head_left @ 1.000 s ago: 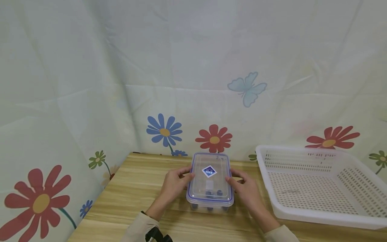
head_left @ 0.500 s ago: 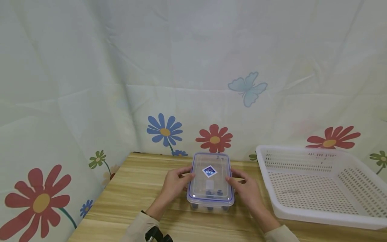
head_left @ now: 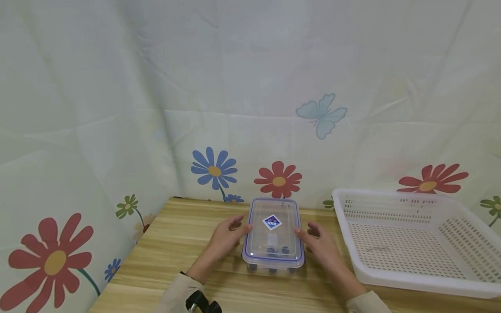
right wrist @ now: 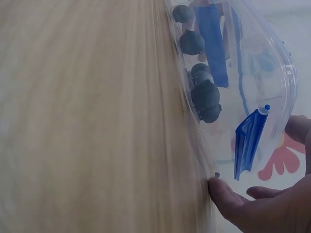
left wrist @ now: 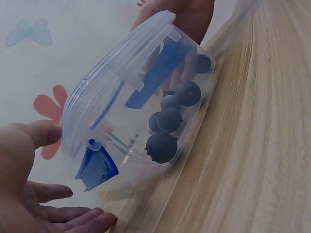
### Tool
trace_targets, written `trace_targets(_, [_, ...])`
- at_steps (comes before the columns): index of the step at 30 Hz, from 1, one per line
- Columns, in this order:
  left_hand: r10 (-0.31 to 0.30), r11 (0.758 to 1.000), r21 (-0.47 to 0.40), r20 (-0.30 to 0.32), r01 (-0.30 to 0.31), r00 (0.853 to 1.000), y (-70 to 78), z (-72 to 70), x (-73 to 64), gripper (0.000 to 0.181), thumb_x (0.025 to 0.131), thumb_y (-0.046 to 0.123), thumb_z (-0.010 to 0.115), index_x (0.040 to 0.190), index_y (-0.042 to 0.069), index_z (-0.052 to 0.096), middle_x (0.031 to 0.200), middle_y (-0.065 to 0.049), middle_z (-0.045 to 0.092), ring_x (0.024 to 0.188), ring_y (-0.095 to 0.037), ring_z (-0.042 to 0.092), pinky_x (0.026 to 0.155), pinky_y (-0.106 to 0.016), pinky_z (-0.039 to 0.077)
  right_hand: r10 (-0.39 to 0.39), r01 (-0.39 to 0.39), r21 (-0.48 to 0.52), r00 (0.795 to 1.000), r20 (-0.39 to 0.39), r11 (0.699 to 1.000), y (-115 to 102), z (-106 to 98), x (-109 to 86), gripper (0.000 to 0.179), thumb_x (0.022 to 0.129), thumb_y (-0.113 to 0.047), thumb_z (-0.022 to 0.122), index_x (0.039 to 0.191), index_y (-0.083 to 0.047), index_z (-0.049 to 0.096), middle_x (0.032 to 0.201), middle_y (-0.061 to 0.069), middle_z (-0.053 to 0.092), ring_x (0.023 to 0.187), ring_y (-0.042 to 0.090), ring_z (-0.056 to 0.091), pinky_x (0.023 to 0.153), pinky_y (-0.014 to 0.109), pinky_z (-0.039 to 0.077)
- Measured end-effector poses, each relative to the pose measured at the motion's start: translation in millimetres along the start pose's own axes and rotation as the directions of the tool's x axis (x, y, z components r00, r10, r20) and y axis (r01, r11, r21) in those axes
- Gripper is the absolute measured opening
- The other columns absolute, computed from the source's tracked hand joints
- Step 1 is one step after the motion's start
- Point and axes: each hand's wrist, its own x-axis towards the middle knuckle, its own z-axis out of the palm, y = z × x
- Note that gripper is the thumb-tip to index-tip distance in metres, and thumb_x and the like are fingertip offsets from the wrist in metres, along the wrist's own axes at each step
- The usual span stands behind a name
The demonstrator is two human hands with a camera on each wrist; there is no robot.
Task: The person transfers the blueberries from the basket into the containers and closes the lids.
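Note:
A clear lidded food container (head_left: 274,238) with a blue-edged rim and a diamond label (head_left: 272,222) sits on the wooden table. Several blueberries (left wrist: 163,147) lie in its bottom. My left hand (head_left: 224,240) is at its left side, thumb at the lid's edge, the other fingers loosely extended and apart from the wall. At the right side is my right hand (head_left: 323,248), its thumb by the lid's rim and its fingers relaxed. A blue side latch (left wrist: 99,168) angles outward near the left fingers; another blue latch (right wrist: 250,141) stands out near the right hand.
To the right stands a white perforated plastic basket (head_left: 399,280). The wooden table (head_left: 172,234) ends at a pale curtain (head_left: 242,78) printed with flowers and a butterfly. A black wrist mount (head_left: 202,302) sits on the left sleeve.
The fingers of both hands have loosened and drawn a little away from the container's sides, while the thumbs remain by the lid. The container stays in place.

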Motion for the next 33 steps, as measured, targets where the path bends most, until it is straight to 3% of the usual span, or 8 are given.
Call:
trace_targets(6, [-0.066, 0.994, -0.086, 0.071, 0.072, 0.995, -1.4, 0.9, -0.5, 0.073, 0.104, 0.038, 0.070, 0.153, -0.010, 0.046, 0.139, -0.032, 0.061, 0.112, -0.038, 0.072, 0.086, -0.046, 0.063, 0.051, -0.053, 0.035, 0.998, 0.046, 0.998, 0.6, -0.3, 1.3, 0.092, 0.099, -0.050, 0.073, 0.156, 0.012, 0.035, 0.142, 0.036, 0.056, 0.112, 0.035, 0.071, 0.099, 0.050, 0.057])
trace_targets(17, [-0.066, 0.990, -0.114, 0.117, 0.080, 0.991, -3.6, 0.1, 1.9, 0.067, 0.105, 0.038, 0.068, 0.151, -0.008, 0.050, 0.114, -0.017, 0.075, 0.093, -0.028, 0.076, 0.078, -0.042, 0.065, 0.067, -0.070, 0.050, 0.996, 0.058, 0.996, 0.7, -1.2, 0.4, 0.088, 0.100, -0.050, 0.073, 0.154, 0.011, 0.040, 0.128, 0.026, 0.068, 0.098, 0.024, 0.072, 0.093, 0.044, 0.059])
trace_targets(23, [-0.063, 0.991, -0.109, 0.084, 0.072, 0.994, -3.3, 0.1, 2.7, 0.062, 0.103, 0.036, 0.072, 0.147, -0.005, 0.056, 0.103, -0.013, 0.075, 0.086, -0.023, 0.074, 0.073, -0.039, 0.064, 0.061, -0.063, 0.046, 0.997, 0.052, 0.997, 2.3, -1.3, 1.2, 0.089, 0.098, -0.052, 0.074, 0.155, 0.009, 0.041, 0.128, 0.023, 0.068, 0.096, 0.022, 0.071, 0.091, 0.042, 0.058])
trace_targets(30, [-0.037, 0.996, -0.077, -0.012, 0.036, 0.999, -2.0, 0.5, 2.0, 0.062, 0.097, 0.034, 0.080, 0.143, -0.004, 0.061, 0.116, -0.017, 0.073, 0.091, -0.024, 0.074, 0.070, -0.037, 0.064, 0.007, -0.006, 0.044, 1.000, -0.012, 0.999, 2.8, -0.6, 2.0, 0.086, 0.097, -0.045, 0.079, 0.156, 0.006, 0.044, 0.136, 0.026, 0.064, 0.112, 0.030, 0.070, 0.097, 0.044, 0.058])
trace_targets(33, [-0.013, 0.997, -0.075, -0.038, 0.010, 0.999, 0.5, 0.5, 1.4, 0.060, 0.096, 0.030, 0.081, 0.143, -0.003, 0.062, 0.119, -0.017, 0.072, 0.090, -0.024, 0.073, 0.069, -0.037, 0.064, -0.015, 0.018, 0.064, 0.999, -0.036, 0.998, 2.0, -0.2, 1.5, 0.082, 0.096, -0.040, 0.081, 0.154, 0.006, 0.046, 0.134, 0.026, 0.064, 0.108, 0.029, 0.071, 0.091, 0.041, 0.061])
